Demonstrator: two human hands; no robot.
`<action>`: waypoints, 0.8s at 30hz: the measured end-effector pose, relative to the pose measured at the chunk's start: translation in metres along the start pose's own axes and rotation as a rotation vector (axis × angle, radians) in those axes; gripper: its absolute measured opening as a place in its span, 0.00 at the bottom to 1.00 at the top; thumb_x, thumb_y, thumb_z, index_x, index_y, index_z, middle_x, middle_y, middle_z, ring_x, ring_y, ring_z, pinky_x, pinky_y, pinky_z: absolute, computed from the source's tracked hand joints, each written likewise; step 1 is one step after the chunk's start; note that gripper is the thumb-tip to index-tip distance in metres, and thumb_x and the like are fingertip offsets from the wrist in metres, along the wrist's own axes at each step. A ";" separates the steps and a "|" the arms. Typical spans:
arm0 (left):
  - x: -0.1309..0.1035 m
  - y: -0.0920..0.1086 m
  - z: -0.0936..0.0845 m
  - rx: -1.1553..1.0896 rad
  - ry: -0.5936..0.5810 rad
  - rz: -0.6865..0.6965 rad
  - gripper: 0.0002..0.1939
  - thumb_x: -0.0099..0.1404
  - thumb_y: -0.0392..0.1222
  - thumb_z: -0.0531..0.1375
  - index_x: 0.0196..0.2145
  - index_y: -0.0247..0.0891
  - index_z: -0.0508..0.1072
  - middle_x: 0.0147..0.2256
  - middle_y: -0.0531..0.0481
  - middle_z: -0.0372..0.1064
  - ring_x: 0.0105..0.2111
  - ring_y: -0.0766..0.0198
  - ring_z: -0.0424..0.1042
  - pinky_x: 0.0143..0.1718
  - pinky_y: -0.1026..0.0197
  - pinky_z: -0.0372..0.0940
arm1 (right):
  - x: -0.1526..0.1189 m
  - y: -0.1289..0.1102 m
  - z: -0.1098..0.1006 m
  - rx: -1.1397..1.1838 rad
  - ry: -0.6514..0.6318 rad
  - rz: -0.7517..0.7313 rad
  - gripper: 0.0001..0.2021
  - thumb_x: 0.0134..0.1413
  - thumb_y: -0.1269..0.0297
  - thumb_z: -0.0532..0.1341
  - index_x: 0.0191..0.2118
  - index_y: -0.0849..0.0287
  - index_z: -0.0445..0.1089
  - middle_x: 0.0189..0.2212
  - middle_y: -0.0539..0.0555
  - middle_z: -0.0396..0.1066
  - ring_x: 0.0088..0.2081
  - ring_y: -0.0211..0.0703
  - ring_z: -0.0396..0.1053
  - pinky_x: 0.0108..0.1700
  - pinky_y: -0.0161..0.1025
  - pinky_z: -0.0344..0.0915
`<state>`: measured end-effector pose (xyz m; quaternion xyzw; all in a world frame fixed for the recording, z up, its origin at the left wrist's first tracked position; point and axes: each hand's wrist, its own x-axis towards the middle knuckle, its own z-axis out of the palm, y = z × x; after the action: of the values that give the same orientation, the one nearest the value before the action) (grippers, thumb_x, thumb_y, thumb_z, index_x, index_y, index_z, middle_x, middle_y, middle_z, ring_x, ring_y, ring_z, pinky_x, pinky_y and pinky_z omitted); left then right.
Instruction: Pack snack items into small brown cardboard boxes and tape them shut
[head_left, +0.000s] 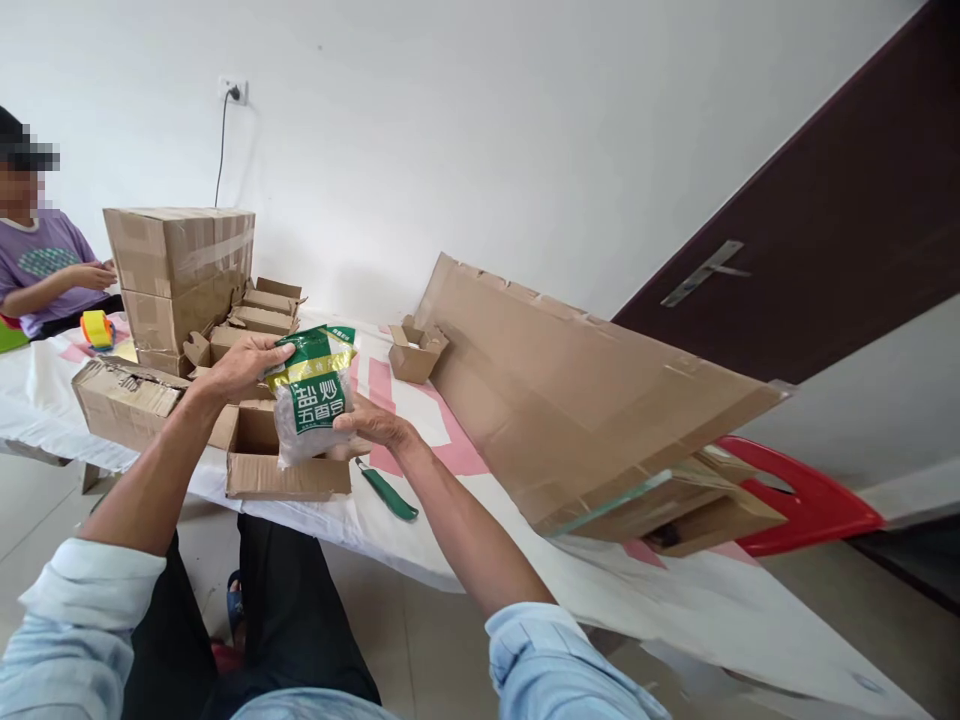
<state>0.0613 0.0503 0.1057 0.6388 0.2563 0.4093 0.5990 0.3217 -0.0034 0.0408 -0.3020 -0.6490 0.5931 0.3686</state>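
Note:
Between my two hands is a green and clear plastic snack bag (313,395) with white Chinese characters and a gold band. My left hand (247,365) pinches its upper left edge, thumb on the front. My right hand (373,420) grips the lower right side, thumb in front and the other fingers behind it. Right below the bag stands an open cardboard box (289,478), its flaps spread; the bag hides part of its opening. A knife with a green handle (388,492) lies on the white cloth just right of that box.
Taped cartons (176,270) are stacked at the left, with several opened boxes (259,315) beside them. A small open box (415,350) and a large cardboard sheet (570,380) stand rightward. A tape roll (97,330) lies near a seated person (52,250). A red chair (810,500) is far right.

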 end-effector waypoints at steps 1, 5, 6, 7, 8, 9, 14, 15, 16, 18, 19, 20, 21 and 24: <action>0.004 0.006 0.000 0.009 0.017 0.016 0.26 0.53 0.60 0.84 0.27 0.36 0.82 0.26 0.47 0.77 0.23 0.63 0.72 0.24 0.62 0.67 | 0.001 0.006 0.005 0.043 0.052 -0.025 0.36 0.38 0.43 0.87 0.52 0.54 0.83 0.49 0.56 0.89 0.55 0.59 0.84 0.62 0.54 0.81; 0.000 0.014 -0.003 -0.009 0.170 0.186 0.27 0.57 0.62 0.81 0.40 0.37 0.86 0.36 0.45 0.82 0.31 0.61 0.78 0.32 0.61 0.74 | 0.009 0.025 0.022 0.182 0.316 -0.118 0.34 0.36 0.43 0.87 0.49 0.54 0.84 0.45 0.57 0.89 0.51 0.59 0.85 0.54 0.51 0.83; -0.007 0.012 -0.003 -0.012 0.167 0.194 0.30 0.57 0.62 0.81 0.47 0.38 0.87 0.42 0.43 0.84 0.36 0.58 0.81 0.36 0.59 0.77 | 0.013 0.027 0.025 0.210 0.366 -0.136 0.34 0.36 0.42 0.87 0.48 0.54 0.83 0.44 0.57 0.89 0.51 0.60 0.85 0.52 0.50 0.84; -0.014 0.007 -0.003 0.000 0.132 0.170 0.33 0.56 0.62 0.82 0.52 0.39 0.87 0.47 0.41 0.85 0.41 0.54 0.84 0.40 0.57 0.79 | 0.016 0.026 0.027 0.234 0.404 -0.158 0.34 0.36 0.40 0.86 0.47 0.54 0.83 0.44 0.57 0.89 0.51 0.61 0.85 0.50 0.49 0.84; -0.022 0.001 -0.002 0.027 0.072 0.110 0.37 0.54 0.60 0.83 0.56 0.40 0.86 0.50 0.39 0.85 0.45 0.50 0.85 0.42 0.55 0.80 | 0.021 0.024 0.028 0.251 0.431 -0.183 0.34 0.37 0.39 0.86 0.47 0.53 0.83 0.44 0.57 0.89 0.51 0.61 0.85 0.49 0.49 0.84; -0.029 -0.005 -0.002 0.062 0.020 0.048 0.38 0.52 0.59 0.83 0.57 0.40 0.86 0.52 0.38 0.85 0.47 0.48 0.85 0.42 0.54 0.80 | 0.026 0.021 0.028 0.258 0.447 -0.210 0.34 0.38 0.37 0.85 0.47 0.53 0.82 0.44 0.57 0.89 0.52 0.61 0.85 0.48 0.48 0.84; -0.026 -0.028 -0.004 0.095 0.113 0.004 0.31 0.49 0.59 0.84 0.43 0.36 0.87 0.40 0.42 0.84 0.35 0.55 0.82 0.27 0.63 0.74 | 0.057 0.005 0.026 0.228 0.463 -0.325 0.36 0.43 0.34 0.83 0.51 0.53 0.80 0.47 0.55 0.88 0.55 0.60 0.83 0.49 0.47 0.83; -0.020 -0.031 -0.006 0.078 0.149 0.016 0.31 0.47 0.60 0.84 0.40 0.35 0.86 0.36 0.43 0.83 0.31 0.58 0.80 0.25 0.64 0.72 | 0.064 0.006 0.025 0.229 0.488 -0.348 0.37 0.43 0.33 0.83 0.52 0.53 0.80 0.47 0.55 0.87 0.55 0.59 0.83 0.49 0.46 0.83; -0.012 -0.033 -0.008 0.059 0.176 0.022 0.31 0.46 0.60 0.85 0.39 0.34 0.86 0.34 0.44 0.82 0.28 0.61 0.78 0.23 0.65 0.70 | 0.071 0.008 0.024 0.237 0.513 -0.366 0.38 0.43 0.33 0.83 0.52 0.53 0.80 0.48 0.54 0.87 0.55 0.57 0.82 0.50 0.45 0.83; 0.001 -0.040 -0.013 0.019 0.239 0.027 0.33 0.44 0.60 0.86 0.38 0.34 0.85 0.32 0.46 0.81 0.26 0.63 0.76 0.22 0.66 0.70 | 0.083 0.017 0.021 0.272 0.541 -0.354 0.40 0.41 0.33 0.84 0.53 0.53 0.79 0.49 0.54 0.87 0.54 0.56 0.82 0.52 0.46 0.83; 0.006 -0.044 -0.015 0.003 0.282 0.023 0.34 0.44 0.60 0.86 0.39 0.34 0.84 0.32 0.47 0.81 0.26 0.64 0.76 0.23 0.66 0.71 | 0.088 0.023 0.020 0.297 0.542 -0.317 0.40 0.41 0.34 0.84 0.54 0.53 0.79 0.49 0.55 0.87 0.54 0.55 0.83 0.52 0.47 0.84; 0.010 -0.050 -0.017 -0.009 0.326 0.011 0.35 0.43 0.60 0.86 0.39 0.34 0.84 0.32 0.48 0.80 0.26 0.64 0.76 0.23 0.65 0.72 | 0.093 0.029 0.018 0.322 0.538 -0.263 0.40 0.41 0.34 0.84 0.54 0.53 0.79 0.49 0.55 0.87 0.53 0.55 0.83 0.52 0.49 0.84; 0.013 -0.056 -0.020 -0.015 0.364 -0.008 0.36 0.43 0.60 0.87 0.39 0.34 0.83 0.32 0.48 0.80 0.27 0.64 0.76 0.24 0.64 0.74 | 0.097 0.036 0.017 0.341 0.536 -0.198 0.39 0.42 0.36 0.84 0.54 0.53 0.78 0.48 0.55 0.87 0.52 0.55 0.84 0.51 0.50 0.85; 0.017 -0.074 -0.027 0.000 0.403 -0.090 0.35 0.43 0.60 0.87 0.38 0.33 0.82 0.32 0.47 0.81 0.27 0.62 0.77 0.24 0.64 0.75 | 0.105 0.054 0.013 0.365 0.560 -0.022 0.31 0.48 0.40 0.83 0.50 0.54 0.79 0.44 0.55 0.88 0.49 0.57 0.85 0.50 0.55 0.86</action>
<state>0.0602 0.0899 0.0356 0.5319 0.3993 0.5014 0.5534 0.2509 0.0825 -0.0008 -0.3754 -0.4087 0.5894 0.5871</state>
